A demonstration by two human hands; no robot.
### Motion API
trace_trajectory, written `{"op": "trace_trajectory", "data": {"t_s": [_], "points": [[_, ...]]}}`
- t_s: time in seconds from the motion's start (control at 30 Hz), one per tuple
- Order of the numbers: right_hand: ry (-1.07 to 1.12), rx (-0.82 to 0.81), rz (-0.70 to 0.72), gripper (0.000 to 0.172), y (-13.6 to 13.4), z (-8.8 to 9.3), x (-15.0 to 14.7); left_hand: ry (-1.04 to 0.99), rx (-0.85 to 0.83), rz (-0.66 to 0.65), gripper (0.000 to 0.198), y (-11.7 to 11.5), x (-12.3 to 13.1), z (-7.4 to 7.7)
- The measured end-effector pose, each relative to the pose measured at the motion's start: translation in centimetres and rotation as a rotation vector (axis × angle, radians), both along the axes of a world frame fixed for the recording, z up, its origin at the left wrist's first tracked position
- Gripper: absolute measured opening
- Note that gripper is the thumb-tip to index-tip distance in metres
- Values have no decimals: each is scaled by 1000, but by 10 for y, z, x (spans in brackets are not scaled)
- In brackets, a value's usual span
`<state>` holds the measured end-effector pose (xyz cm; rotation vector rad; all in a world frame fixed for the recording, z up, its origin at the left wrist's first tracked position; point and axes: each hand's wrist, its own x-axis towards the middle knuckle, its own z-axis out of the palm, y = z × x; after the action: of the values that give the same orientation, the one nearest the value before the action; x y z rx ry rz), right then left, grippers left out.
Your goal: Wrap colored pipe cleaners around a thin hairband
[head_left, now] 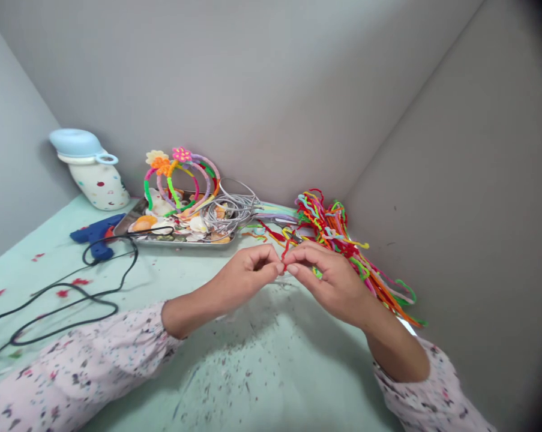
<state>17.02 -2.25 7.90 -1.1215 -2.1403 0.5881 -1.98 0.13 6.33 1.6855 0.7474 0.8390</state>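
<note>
Between my fingertips is a short red pipe cleaner [286, 247], its upper end sticking up above the pinch. My left hand [251, 271] grips it from the left with thumb and forefinger. From the right, my right hand [331, 276] pinches the same piece, and the two hands' fingertips nearly meet. Just behind my right hand lies a big heap of many-coloured pipe cleaners [329, 225], partly covered by that hand. The lower part of the red piece is hidden by my fingers.
A metal tray [185, 243] holds shells, a coil of silver wire [234, 210] and headbands with fuzzy flowers [180, 155]. Left of it lies a blue glue gun [95, 234] with a looping black cord [113, 306]. A white bottle [97, 180] leans against the grey wall. Red scraps dot the table.
</note>
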Motion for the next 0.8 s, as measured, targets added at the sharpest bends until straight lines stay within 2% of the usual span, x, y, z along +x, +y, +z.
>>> {"op": "trace_trajectory", "data": {"t_s": [0.2, 0.47, 0.67, 0.8], "points": [[-15, -40, 7, 12, 0, 2, 0, 33, 79, 0, 18, 1, 0, -2], [-54, -124, 48, 15, 5, -2, 2, 127, 193, -32, 15, 6, -1, -12], [-99, -167, 149, 19, 10, -10, 5, 215, 465, -61, 12, 10, -3, -24], [-186, -168, 146, 18, 14, -19, 7, 262, 590, -78, 11, 12, -6, -35]]}}
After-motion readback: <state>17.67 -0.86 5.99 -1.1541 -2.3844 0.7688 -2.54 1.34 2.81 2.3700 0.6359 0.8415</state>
